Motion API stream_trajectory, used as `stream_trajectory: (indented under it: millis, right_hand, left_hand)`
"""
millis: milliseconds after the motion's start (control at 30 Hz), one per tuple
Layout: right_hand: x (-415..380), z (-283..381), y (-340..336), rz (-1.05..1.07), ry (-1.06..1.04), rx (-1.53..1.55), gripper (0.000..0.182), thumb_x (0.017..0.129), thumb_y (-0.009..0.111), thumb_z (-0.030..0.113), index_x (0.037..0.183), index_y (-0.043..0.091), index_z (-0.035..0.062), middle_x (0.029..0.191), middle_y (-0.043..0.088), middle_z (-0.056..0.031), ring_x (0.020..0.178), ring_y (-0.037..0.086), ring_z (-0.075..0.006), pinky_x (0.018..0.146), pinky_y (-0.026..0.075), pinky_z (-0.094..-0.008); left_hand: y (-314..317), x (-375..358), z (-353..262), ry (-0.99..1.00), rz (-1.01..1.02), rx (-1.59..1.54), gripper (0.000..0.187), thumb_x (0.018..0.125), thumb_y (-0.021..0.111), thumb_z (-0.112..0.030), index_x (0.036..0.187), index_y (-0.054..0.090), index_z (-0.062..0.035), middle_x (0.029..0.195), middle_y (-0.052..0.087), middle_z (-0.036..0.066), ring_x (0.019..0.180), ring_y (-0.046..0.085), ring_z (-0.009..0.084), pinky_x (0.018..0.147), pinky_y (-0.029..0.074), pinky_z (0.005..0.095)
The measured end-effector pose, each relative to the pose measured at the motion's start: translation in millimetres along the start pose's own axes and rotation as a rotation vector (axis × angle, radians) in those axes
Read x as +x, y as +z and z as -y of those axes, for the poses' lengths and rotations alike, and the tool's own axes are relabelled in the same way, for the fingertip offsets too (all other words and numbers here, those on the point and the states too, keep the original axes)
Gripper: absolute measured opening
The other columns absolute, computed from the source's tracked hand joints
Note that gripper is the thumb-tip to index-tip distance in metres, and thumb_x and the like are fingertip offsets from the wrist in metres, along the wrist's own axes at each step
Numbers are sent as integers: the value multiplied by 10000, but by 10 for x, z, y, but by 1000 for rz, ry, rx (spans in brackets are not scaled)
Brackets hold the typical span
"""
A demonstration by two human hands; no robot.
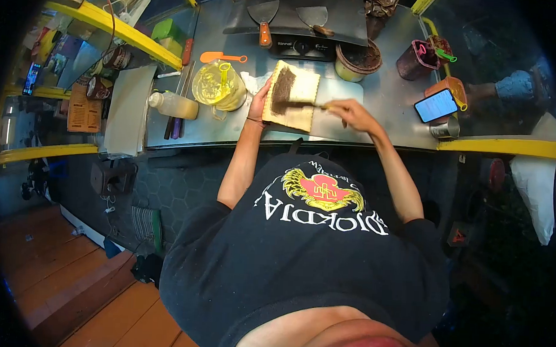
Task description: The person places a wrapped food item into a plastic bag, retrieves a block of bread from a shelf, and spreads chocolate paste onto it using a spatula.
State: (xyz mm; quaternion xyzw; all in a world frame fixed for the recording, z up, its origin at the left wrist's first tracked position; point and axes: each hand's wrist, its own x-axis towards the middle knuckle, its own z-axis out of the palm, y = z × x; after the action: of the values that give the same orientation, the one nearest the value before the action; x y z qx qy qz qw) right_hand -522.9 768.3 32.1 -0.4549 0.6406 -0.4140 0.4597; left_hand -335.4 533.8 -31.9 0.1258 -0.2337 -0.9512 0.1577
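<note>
A slab of pale bread (303, 91) lies tilted over the metal counter, with dark brown spread (283, 87) covering its left part. My left hand (260, 103) grips the bread along its left edge, fingers partly hidden beneath it. In my right hand (353, 115) is the handle of a spreading knife (299, 104), whose dark-coated blade rests on the brown spread. The handle end is covered by my fingers. Just left of the bread, a crumpled white paper (252, 82) lies by my left hand.
Left stand a tub of yellow spread (217, 84) and a bottle (175, 105). Behind are a black griddle (297, 13) with two scrapers (264, 15) and a brown-smeared bucket (358, 58). To the right are a phone (436, 106), a tin can (445, 128) and a pink container (416, 60).
</note>
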Motion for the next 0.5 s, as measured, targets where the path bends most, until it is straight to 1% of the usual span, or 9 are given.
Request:
stream_trajectory:
  millis: [33, 100, 133, 167, 233, 300, 400, 467, 500]
  right_hand:
    - [92, -55, -41, 0, 3, 0, 304, 947, 568, 241, 1159, 651, 40, 729, 595, -18, 562, 484, -66, 506, 453, -262]
    - [252, -160, -147, -291, -103, 113, 314, 949, 571, 249, 1181, 644, 50, 754, 583, 0, 558, 472, -55, 471, 440, -241]
    - [317, -190, -140, -289, -99, 107, 329, 951, 570, 252, 1198, 634, 43, 799, 596, -1, 567, 488, -57, 461, 457, -240]
    - [307, -231, -130, -297, -99, 102, 329, 951, 570, 252, 1198, 634, 43, 799, 596, -1, 567, 488, -57, 461, 457, -240]
    - [206, -140, 12, 26, -32, 135, 341, 951, 570, 256, 1203, 628, 34, 803, 600, -11, 588, 509, -59, 467, 493, -241]
    - [38, -102, 232, 179, 3, 150, 343, 952, 572, 253, 1208, 622, 31, 832, 625, -34, 603, 534, -72, 465, 526, -244]
    - [-81, -84, 309, 212, 39, 158, 345, 951, 575, 249, 1204, 618, 19, 835, 627, -39, 629, 545, -75, 480, 532, -239]
    - [-96, -99, 296, 41, -20, 248, 351, 960, 559, 263, 1190, 621, 5, 788, 576, -9, 581, 507, -68, 509, 506, -230]
    - [-81, -129, 277, 32, -20, 250, 351, 960, 559, 263, 1190, 621, 5, 788, 576, -9, 581, 507, -68, 509, 506, -230]
  left_hand:
    - [-33, -29, 6, -2, -1, -2, 454, 1008, 368, -211, 1441, 345, -77, 1398, 471, 92, 1243, 498, 219, 1046, 406, 360]
    - [-59, -24, 12, 7, -1, 20, 445, 1008, 371, -220, 1428, 368, -74, 1385, 483, 91, 1234, 505, 216, 1042, 411, 355]
    - [-29, -23, 32, 10, 19, -9, 442, 1010, 368, -230, 1421, 379, -66, 1375, 492, 90, 1228, 508, 215, 1040, 413, 357]
    - [0, -17, 40, 6, 28, -11, 442, 1010, 368, -230, 1421, 379, -66, 1375, 492, 90, 1228, 508, 215, 1040, 413, 357]
    - [36, -29, 73, 54, 5, -15, 444, 1012, 365, -236, 1417, 381, -56, 1369, 496, 91, 1224, 510, 217, 1034, 416, 359]
    - [23, 5, 68, 20, 10, -47, 436, 1013, 355, -230, 1410, 386, -52, 1360, 503, 92, 1222, 512, 223, 1041, 407, 361]
    - [-13, 2, 40, 33, -13, -9, 427, 1008, 366, -215, 1397, 403, -43, 1347, 517, 103, 1201, 530, 217, 1028, 420, 348]
    - [-28, -11, 41, 35, -8, -20, 422, 1007, 369, -217, 1388, 415, -41, 1334, 529, 106, 1187, 542, 218, 1017, 432, 349]
    - [-24, 8, 45, 26, 5, -25, 418, 1006, 372, -220, 1379, 428, -38, 1321, 541, 109, 1172, 554, 219, 1005, 444, 350]
